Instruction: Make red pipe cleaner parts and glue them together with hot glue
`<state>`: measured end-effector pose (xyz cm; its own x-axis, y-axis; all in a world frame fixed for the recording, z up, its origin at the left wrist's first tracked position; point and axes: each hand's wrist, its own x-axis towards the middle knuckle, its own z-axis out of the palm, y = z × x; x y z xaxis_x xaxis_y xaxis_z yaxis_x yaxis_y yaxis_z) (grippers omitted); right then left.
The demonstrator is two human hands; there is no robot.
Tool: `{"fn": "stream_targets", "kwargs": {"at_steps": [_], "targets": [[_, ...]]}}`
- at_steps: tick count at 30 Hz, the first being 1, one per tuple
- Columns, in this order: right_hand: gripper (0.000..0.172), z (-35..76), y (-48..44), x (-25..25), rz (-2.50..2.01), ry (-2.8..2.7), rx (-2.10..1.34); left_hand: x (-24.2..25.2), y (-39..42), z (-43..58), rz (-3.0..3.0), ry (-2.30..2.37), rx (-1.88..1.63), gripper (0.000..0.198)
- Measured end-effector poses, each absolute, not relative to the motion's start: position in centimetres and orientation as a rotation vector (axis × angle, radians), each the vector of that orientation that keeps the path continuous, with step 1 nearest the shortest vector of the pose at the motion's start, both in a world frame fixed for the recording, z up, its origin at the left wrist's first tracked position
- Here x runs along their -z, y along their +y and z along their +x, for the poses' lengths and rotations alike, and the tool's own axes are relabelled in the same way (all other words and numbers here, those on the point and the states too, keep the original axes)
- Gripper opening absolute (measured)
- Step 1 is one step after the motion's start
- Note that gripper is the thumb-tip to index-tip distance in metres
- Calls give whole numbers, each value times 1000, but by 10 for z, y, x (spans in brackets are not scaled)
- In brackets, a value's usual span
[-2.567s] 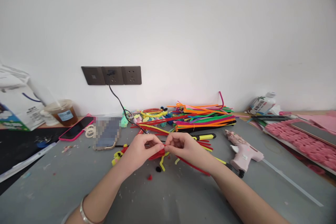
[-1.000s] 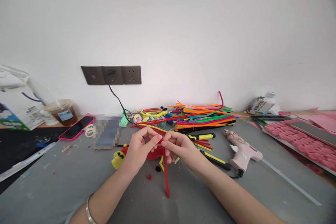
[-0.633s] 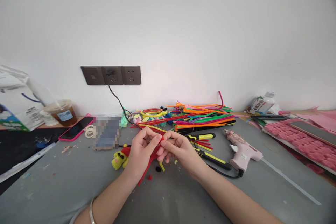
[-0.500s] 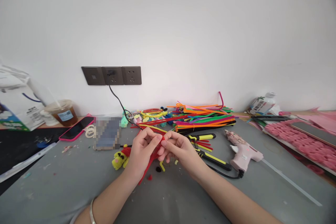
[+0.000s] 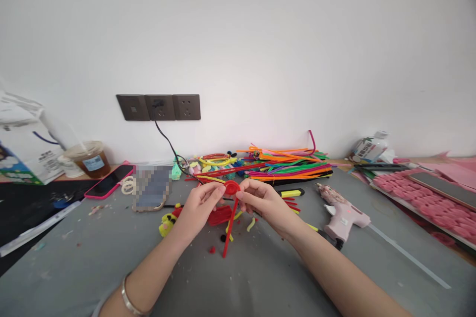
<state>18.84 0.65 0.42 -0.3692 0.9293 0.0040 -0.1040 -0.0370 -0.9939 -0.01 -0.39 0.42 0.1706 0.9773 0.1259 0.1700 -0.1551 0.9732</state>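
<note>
A red pipe cleaner point(image 5: 231, 228) is coiled into a flat round spiral at its upper end, and its straight tail hangs down over the grey mat. My left hand point(image 5: 204, 204) pinches the left edge of the coil between thumb and fingertips. On the opposite edge, where the tail leaves the coil, my right hand point(image 5: 265, 204) pinches it too. Under the hands lies a flat red piece point(image 5: 219, 215). A yellow fuzzy figure point(image 5: 167, 225) with red on it sits left of my left hand, partly hidden. Short yellow pipe cleaner bits point(image 5: 251, 224) lie below the fingers.
Bundled coloured pipe cleaners point(image 5: 290, 171) lie along the wall. A pink glue gun point(image 5: 344, 218) with a glue stick is at right, beside yellow-and-black pliers point(image 5: 292, 193). A phone point(image 5: 109, 182) and a drink cup point(image 5: 91, 160) stand left; a black cord point(image 5: 165, 138) runs from the socket.
My hands have parted slightly and turned, bringing the round red coil into view between them. The red tail has swung from the left to hang below the coil.
</note>
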Motion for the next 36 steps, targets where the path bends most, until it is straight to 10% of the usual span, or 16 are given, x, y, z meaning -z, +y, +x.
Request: {"fn": "stream_targets", "kwargs": {"at_steps": [36], "targets": [[36,189,6,-5,-927,-1524,-1376,-5,-6,-4,1615,1092,-860,33]]}}
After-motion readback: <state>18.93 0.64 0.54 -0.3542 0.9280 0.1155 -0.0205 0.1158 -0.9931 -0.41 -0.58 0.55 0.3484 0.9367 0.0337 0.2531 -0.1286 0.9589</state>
